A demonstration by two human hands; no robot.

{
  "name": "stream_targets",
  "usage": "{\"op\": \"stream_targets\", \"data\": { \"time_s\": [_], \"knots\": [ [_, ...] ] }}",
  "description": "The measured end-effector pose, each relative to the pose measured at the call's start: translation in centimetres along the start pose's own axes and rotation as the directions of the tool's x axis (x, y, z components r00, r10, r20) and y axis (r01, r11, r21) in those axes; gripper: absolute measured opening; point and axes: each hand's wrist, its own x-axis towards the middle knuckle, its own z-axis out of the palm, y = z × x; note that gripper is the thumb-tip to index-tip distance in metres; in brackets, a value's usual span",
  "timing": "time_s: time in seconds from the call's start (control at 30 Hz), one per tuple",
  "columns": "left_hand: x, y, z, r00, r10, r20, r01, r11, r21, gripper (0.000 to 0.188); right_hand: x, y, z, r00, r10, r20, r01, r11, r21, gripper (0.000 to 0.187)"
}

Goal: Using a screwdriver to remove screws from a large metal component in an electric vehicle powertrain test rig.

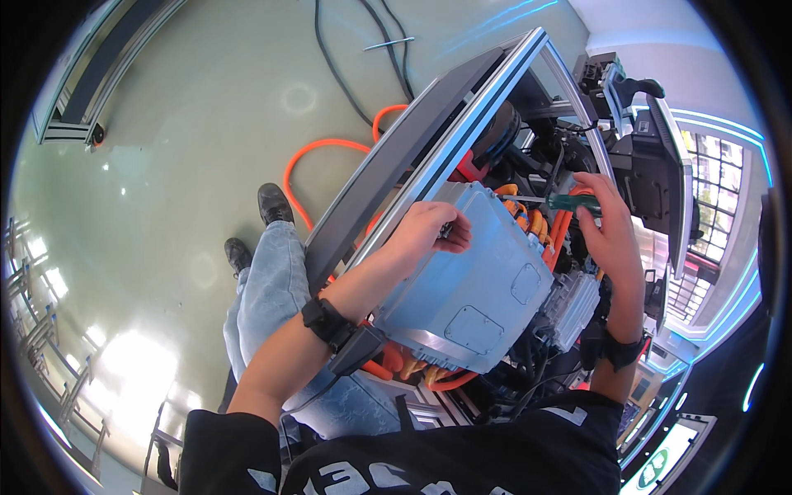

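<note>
A large silver-grey metal housing [470, 285] with bolted cover plates lies in front of me inside an aluminium frame. My right hand [609, 223] is closed around the green handle of a screwdriver [566, 203]. The screwdriver's shaft points left, toward the orange cables [536, 223] at the housing's far right edge. Over the housing's left part hovers my left hand [429, 229], its fingers curled round something small and dark that I cannot make out.
An aluminium profile rail [470, 124] with a dark panel runs along the housing's left side. A thick orange cable [318, 144] loops across the floor. A finned metal unit [569, 309] sits right of the housing. Monitors [660, 173] stand at the far right.
</note>
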Motion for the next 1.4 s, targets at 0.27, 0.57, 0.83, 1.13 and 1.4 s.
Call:
{"op": "stream_targets", "data": {
  "time_s": [0.27,0.57,0.83,1.13,1.4],
  "knots": [
    [-0.1,0.1,-0.2,1.0,0.008,-0.001,-0.008,1.0,0.008,0.028,0.3,-0.1,-0.1,0.966,0.233,0.115,-0.219,0.968,-0.124,0.043],
    [-0.1,0.1,0.2,1.0,0.01,0.01,-0.01,1.0,-0.003,0.028,1.9,0.8,0.6,0.961,-0.064,0.27,0.214,0.79,-0.574,0.041],
    [-0.3,0.5,0.3,1.0,0.014,0.006,-0.014,1.0,-0.027,0.028,5.3,-0.4,7.1,0.708,-0.036,0.705,0.403,0.841,-0.361,0.052],
    [-0.5,0.5,0.1,1.0,0.02,0.014,-0.019,0.999,-0.037,0.028,5.1,0.2,8.2,0.69,-0.074,0.72,0.479,0.793,-0.377,0.075],
    [-0.5,0.5,0.0,1.0,0.017,-0.009,-0.017,0.999,-0.036,0.028,5.1,-0.6,8.2,0.683,-0.085,0.725,0.59,0.65,-0.479,0.071]
  ]
}}
